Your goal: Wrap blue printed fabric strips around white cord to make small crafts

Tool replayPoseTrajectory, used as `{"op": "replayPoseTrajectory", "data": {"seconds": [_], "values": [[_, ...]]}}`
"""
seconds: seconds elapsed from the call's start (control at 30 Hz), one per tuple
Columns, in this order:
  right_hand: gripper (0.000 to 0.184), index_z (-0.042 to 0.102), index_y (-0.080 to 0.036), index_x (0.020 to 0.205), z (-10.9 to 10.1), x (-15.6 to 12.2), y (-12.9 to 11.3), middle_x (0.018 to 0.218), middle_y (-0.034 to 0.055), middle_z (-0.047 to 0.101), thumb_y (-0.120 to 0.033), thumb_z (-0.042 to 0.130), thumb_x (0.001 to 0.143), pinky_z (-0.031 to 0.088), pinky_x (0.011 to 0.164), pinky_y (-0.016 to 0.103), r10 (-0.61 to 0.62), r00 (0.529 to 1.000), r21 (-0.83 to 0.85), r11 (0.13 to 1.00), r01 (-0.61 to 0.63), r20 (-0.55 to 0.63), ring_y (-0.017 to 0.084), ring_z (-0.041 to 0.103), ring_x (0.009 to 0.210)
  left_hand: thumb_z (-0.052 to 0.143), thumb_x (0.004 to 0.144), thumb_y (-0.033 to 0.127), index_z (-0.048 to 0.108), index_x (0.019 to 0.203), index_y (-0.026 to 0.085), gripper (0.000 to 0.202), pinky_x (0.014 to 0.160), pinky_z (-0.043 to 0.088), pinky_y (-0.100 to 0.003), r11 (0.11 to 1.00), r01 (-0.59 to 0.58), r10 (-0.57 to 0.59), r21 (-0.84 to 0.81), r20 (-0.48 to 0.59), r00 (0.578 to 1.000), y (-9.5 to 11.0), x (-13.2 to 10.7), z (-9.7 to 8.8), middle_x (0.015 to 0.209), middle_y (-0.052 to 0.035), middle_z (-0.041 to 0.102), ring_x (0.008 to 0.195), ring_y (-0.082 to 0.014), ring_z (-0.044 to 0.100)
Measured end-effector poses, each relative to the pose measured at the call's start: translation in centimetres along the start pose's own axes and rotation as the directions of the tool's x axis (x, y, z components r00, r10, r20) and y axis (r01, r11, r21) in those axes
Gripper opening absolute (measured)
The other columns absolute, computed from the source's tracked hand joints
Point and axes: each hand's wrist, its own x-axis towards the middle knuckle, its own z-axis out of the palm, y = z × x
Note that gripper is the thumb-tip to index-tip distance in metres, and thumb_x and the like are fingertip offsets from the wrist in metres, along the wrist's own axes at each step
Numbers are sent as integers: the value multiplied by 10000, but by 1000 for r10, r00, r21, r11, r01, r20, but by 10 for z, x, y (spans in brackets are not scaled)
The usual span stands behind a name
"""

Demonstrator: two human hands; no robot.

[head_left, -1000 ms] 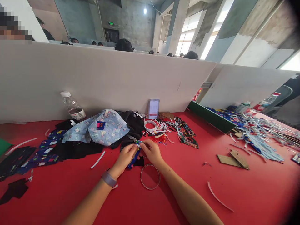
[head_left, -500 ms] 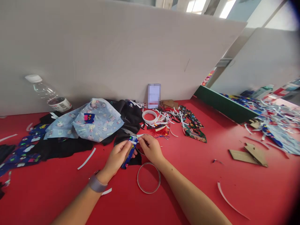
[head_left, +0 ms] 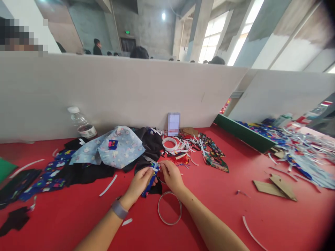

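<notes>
My left hand [head_left: 140, 181] pinches a narrow blue patterned fabric strip [head_left: 151, 178] with a white tape end, holding it just above the red table [head_left: 209, 202]. My right hand [head_left: 171, 174] is closed in a pinch at the strip's top end, on the white tape. A thin wire ring [head_left: 169, 208] lies flat on the table right below my right wrist. A grey band sits on my left wrist. A black fabric scrap [head_left: 157, 189] lies under the strip.
A pile of light blue and black fabric [head_left: 115, 148] lies behind my hands, with a tape roll [head_left: 169, 143], white strips and a water bottle [head_left: 82, 123]. Cardboard pieces [head_left: 274, 184] lie at right. A white partition [head_left: 117, 90] stands behind; people's heads show beyond it.
My hands have stayed together on the strip with only small finger shifts. The camera tilted down and then back up, so the view over the partition returned.
</notes>
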Motion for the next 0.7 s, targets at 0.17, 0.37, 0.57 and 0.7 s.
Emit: {"op": "replayPoseTrajectory", "data": {"seconds": [0.17,0.37,0.57,0.7], "values": [[287,650,-187,927,-4,3,-11,815,61,657,-357,420,906,417,705,268,25,997,81,997,-18,-80,185,584,765,542,796,533,617,817,160,381,513,399,-222,997,-78,78,-21,14,997,15,-6,0,627,-8,648,557,-143,573],[479,637,-173,879,-2,8,-17,666,14,597,-562,359,889,414,575,234,147,979,270,957,-104,-144,144,548,611,557,802,528,622,863,163,375,595,422,-229,981,-143,149,-132,41,988,27,-11,-2,673,-6,656,625,-145,591],[597,552,-182,672,3,10,-14,364,-91,307,-742,370,772,199,343,213,291,951,475,855,-208,-108,84,258,321,604,766,532,616,831,148,390,659,457,-264,939,-110,145,-325,86,986,26,-21,0,703,-38,684,654,-164,628],[581,504,-195,536,7,4,-18,336,-79,310,-755,488,689,176,336,220,300,952,555,802,-221,-55,74,246,305,663,739,462,624,802,131,339,614,457,-254,892,-65,115,-448,86,990,21,-26,3,650,-52,680,602,-166,635]]}}
